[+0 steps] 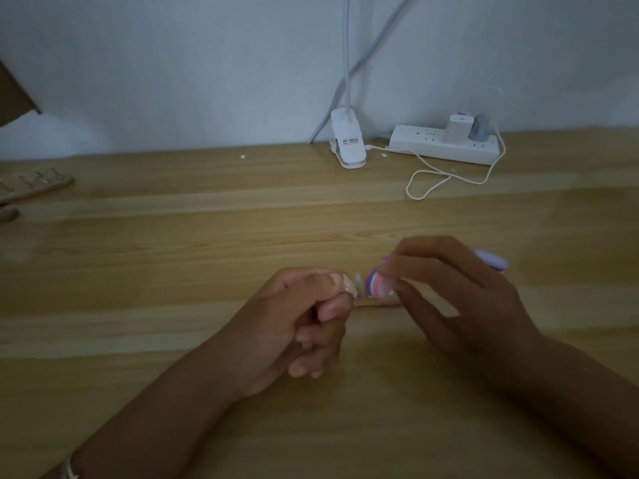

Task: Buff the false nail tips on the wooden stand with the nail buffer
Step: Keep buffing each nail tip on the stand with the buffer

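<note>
A small wooden stand (377,303) lies on the table between my hands, mostly hidden by them. My left hand (301,323) grips its left end with curled fingers and thumb, beside pale false nail tips (357,281) that stick up from it. My right hand (456,292) holds the purple and pink nail buffer (482,284). The buffer's rounded end sits against the nail tips, and its far end pokes out behind my fingers.
A second wooden stand (34,186) with nail tips lies at the far left. At the back stand a white clip lamp base (349,143), a white power strip (446,143) with plugs, and a looping white cable (446,183). The wooden table (207,236) meets the wall.
</note>
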`<act>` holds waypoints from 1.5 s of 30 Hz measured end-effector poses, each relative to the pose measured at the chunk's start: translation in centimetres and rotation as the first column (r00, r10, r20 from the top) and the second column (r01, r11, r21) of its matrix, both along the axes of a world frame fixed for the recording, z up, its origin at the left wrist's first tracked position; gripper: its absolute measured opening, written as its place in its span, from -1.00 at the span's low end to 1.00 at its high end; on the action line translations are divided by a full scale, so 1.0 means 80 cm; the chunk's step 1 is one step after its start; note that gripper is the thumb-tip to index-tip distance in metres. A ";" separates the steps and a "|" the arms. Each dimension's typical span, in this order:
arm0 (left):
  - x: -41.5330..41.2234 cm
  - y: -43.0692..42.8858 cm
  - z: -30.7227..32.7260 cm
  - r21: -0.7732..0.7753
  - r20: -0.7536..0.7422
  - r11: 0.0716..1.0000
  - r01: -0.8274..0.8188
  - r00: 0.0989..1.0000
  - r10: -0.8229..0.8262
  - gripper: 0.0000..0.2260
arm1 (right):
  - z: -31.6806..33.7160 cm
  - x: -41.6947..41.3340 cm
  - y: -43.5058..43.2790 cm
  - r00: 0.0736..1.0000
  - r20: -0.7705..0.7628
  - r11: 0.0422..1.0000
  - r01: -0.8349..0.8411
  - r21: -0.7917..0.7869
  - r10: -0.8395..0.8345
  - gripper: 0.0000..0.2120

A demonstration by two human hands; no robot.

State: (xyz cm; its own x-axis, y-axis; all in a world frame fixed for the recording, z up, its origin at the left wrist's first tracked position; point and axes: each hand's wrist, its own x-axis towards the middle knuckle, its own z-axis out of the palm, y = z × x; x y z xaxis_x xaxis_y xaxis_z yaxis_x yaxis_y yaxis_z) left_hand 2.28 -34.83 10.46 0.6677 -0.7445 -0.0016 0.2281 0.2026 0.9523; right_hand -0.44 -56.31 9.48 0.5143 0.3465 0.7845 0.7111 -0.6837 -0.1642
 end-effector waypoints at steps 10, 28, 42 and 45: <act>0.002 0.004 0.000 -0.051 -0.090 0.991 0.126 0.987 -0.131 -0.74 | -0.004 0.000 0.001 0.998 0.057 0.999 -0.035 0.030 0.033 -0.80; -0.010 -0.009 -0.004 0.029 0.440 0.952 -0.304 0.859 0.261 -0.82 | -0.006 0.004 -0.003 1.000 0.001 0.997 0.026 0.072 -0.026 -0.73; -0.014 -0.014 -0.015 0.084 0.705 0.833 -0.547 0.623 0.338 -0.86 | -0.005 -0.002 0.000 0.999 -0.052 0.999 -0.005 -0.036 0.003 -0.65; -0.013 -0.012 -0.013 0.047 0.691 0.862 -0.505 0.639 0.337 -0.87 | -0.016 -0.011 0.013 0.997 -0.031 0.996 -0.076 -0.051 0.075 -0.65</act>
